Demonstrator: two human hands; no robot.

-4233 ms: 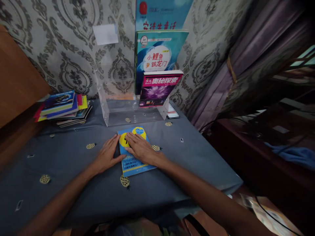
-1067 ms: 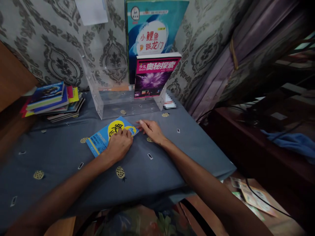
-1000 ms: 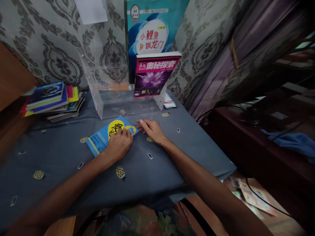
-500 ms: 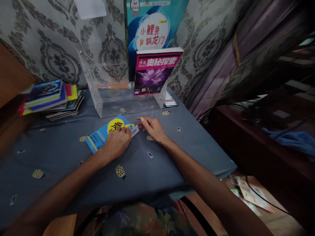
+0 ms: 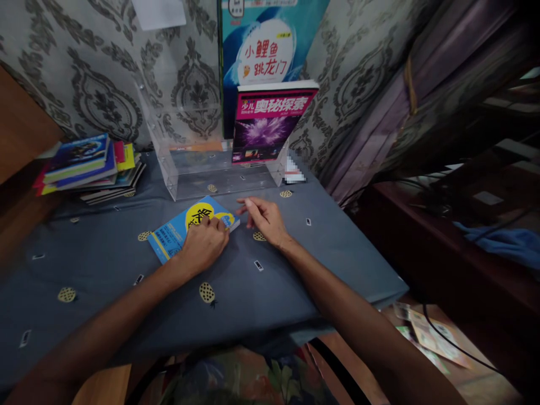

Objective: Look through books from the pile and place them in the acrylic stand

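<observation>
A thin blue book with a yellow circle [image 5: 179, 228] lies slanted on the grey cloth-covered table [image 5: 105, 281]. My left hand [image 5: 206, 244] rests on its near right part, fingers curled over the cover and gripping its edge. My right hand [image 5: 264, 218] lies just right of the book's corner, fingers loosely stretched, index tip touching or nearly touching that corner. Behind them stands a clear acrylic book stand [image 5: 177, 169] holding an upright pink-and-purple book [image 5: 270, 121] and a taller teal book [image 5: 264, 50].
A stack of colourful books [image 5: 90, 169] lies at the table's back left. Patterned wallpaper [image 5: 105, 84] backs the table, with a purple curtain [image 5: 405, 101] at the right. A dark wooden surface [image 5: 464, 247] with blue cloth sits right of the table edge; papers lie on the floor.
The blue book was turned from lying straight in front of me to slanted leftward. My left hand now grips it from the near right edge and my right hand has slid off to its corner.
</observation>
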